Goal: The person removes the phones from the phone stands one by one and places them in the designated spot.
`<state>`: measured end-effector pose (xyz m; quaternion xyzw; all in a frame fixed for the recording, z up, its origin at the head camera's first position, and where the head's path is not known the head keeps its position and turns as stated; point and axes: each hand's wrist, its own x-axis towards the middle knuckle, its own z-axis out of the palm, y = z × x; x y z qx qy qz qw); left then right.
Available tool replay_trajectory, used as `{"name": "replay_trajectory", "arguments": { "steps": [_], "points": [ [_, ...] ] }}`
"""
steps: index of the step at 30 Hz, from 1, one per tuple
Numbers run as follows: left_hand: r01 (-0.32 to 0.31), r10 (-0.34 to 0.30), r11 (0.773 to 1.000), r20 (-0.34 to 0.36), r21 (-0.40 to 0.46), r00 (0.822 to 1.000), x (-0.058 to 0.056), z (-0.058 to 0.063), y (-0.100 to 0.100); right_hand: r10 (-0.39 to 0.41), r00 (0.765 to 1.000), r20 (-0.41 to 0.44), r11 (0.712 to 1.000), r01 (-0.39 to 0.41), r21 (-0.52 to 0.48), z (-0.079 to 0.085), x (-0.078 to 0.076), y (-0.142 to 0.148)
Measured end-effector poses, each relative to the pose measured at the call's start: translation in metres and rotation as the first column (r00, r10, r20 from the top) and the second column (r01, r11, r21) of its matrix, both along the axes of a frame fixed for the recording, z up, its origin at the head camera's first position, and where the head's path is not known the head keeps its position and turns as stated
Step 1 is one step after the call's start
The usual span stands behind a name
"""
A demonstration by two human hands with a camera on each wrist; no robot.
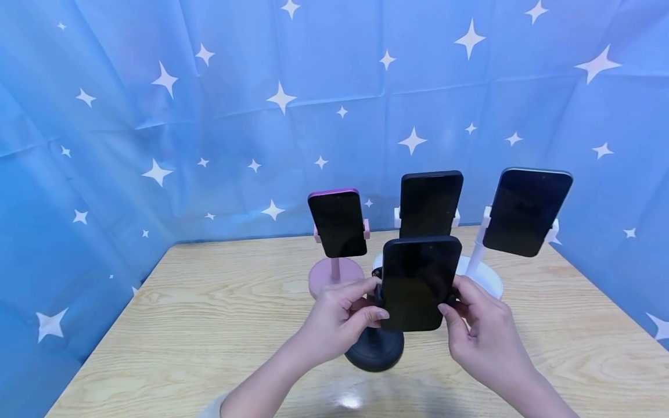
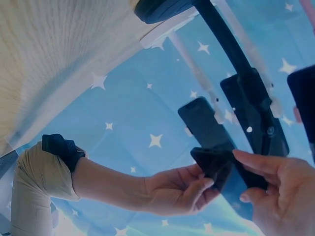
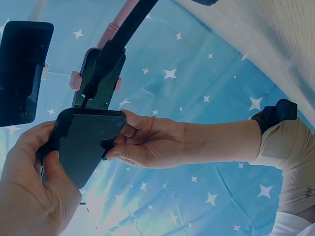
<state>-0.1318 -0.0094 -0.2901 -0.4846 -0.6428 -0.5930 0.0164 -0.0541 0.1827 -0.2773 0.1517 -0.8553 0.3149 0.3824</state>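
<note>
A black smartphone [image 1: 418, 284] stands nearly upright, screen toward me, at the head of a black phone stand [image 1: 375, 351]. My left hand [image 1: 345, 313] pinches the stand's black clamp [image 1: 378, 294] at the phone's left edge, thumb in front and fingers behind. At the opposite edge my right hand [image 1: 481, 325] pinches the clamp's other side, its thumb tip by the screen's border. From below, the left wrist view shows the stand's dark pole [image 2: 224, 37] rising to the holder. Most of the clamp is hidden behind the phone and fingers.
Behind stand a pink phone stand [image 1: 334, 278] with a pink-edged phone [image 1: 338, 223], a black phone [image 1: 431, 203] in a white holder, and a white stand [image 1: 478, 276] with another phone [image 1: 528, 212]. All rest on a wooden table [image 1: 209, 325] before a blue star-patterned curtain [image 1: 235, 145].
</note>
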Motion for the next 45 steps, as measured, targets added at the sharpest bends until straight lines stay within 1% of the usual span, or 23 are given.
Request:
{"name": "replay_trajectory", "arguments": {
  "steps": [4, 8, 14, 16, 22, 26, 28, 30, 32, 34, 35, 37, 39, 40, 41, 43, 44, 45],
  "points": [
    [0.002, -0.002, 1.0, 0.01, -0.002, 1.0, 0.002, 0.0, -0.001, 0.015, 1.0, 0.025, 1.0, -0.015, -0.014, -0.002, 0.001, 0.002],
    [-0.004, 0.004, 1.0, 0.005, -0.009, 1.0, 0.002, -0.001, -0.001, 0.043, 0.999, 0.007, 0.999, -0.042, -0.023, -0.004, 0.001, 0.003],
    [-0.017, 0.016, 1.0, -0.058, -0.01, 0.998, 0.0, -0.003, -0.001, 0.091, 0.995, -0.047, 0.996, -0.091, -0.011, -0.005, 0.0, 0.005],
    [-0.02, 0.02, 1.0, -0.068, -0.009, 0.997, 0.0, -0.003, -0.001, 0.093, 0.995, -0.046, 0.996, -0.094, -0.006, -0.006, 0.0, 0.007],
    [-0.068, 0.066, 0.998, -0.13, -0.008, 0.989, -0.003, 0.0, -0.002, 0.095, 0.995, -0.042, 0.996, -0.095, 0.003, -0.007, 0.0, 0.009],
    [-0.045, 0.048, 0.999, -0.16, 0.02, 0.986, -0.007, 0.001, -0.001, 0.098, 0.995, -0.033, 0.995, -0.098, 0.003, -0.008, 0.001, 0.011],
    [-0.055, 0.06, 0.998, -0.192, 0.033, 0.98, -0.008, 0.001, -0.001, 0.1, 0.995, -0.024, 0.995, -0.1, 0.004, -0.008, 0.002, 0.012],
    [-0.089, 0.094, 0.995, -0.231, 0.035, 0.968, -0.01, 0.002, -0.001, 0.102, 0.995, -0.009, 0.995, -0.102, -0.005, -0.006, 0.002, 0.011],
    [-0.127, 0.127, 0.992, -0.257, 0.02, 0.958, -0.012, 0.003, 0.0, 0.104, 0.995, 0.012, 0.994, -0.104, -0.024, -0.004, 0.003, 0.01],
    [-0.134, 0.128, 0.991, -0.27, -0.005, 0.954, -0.015, 0.006, 0.001, 0.096, 0.995, 0.009, 0.995, -0.096, -0.032, 0.001, 0.004, 0.006],
    [-0.122, 0.112, 0.992, -0.263, -0.022, 0.958, -0.016, 0.007, 0.001, 0.088, 0.996, 0.004, 0.996, -0.088, -0.029, 0.004, 0.005, 0.004],
    [-0.067, 0.053, 0.996, -0.239, -0.052, 0.969, -0.021, 0.01, 0.004, 0.061, 0.998, -0.034, 0.998, -0.061, 0.001, 0.012, 0.006, -0.003],
    [0.009, -0.025, 0.997, -0.2, -0.081, 0.98, -0.026, 0.013, 0.007, 0.02, 0.994, -0.111, 0.999, -0.015, 0.045, 0.019, 0.005, -0.011],
    [0.044, -0.061, 0.994, -0.177, -0.097, 0.982, -0.029, 0.014, 0.008, 0.012, 0.988, -0.156, 0.998, -0.003, 0.06, 0.023, 0.004, -0.016],
    [0.089, -0.106, 0.99, -0.164, -0.107, 0.981, -0.032, 0.014, 0.009, -0.004, 0.979, -0.204, 0.997, 0.02, 0.076, 0.026, 0.003, -0.021],
    [0.165, -0.185, 0.978, -0.156, -0.13, 0.97, -0.037, 0.015, 0.012, -0.026, 0.959, -0.281, 0.993, 0.056, 0.101, 0.031, 0.0, -0.032],
    [0.197, -0.219, 0.97, -0.157, -0.146, 0.963, -0.039, 0.016, 0.013, -0.028, 0.951, -0.308, 0.992, 0.065, 0.11, 0.033, -0.002, -0.037],
    [0.215, -0.241, 0.963, -0.16, -0.165, 0.957, -0.04, 0.016, 0.014, -0.033, 0.945, -0.326, 0.99, 0.076, 0.122, 0.035, -0.004, -0.042]
  ]
}}
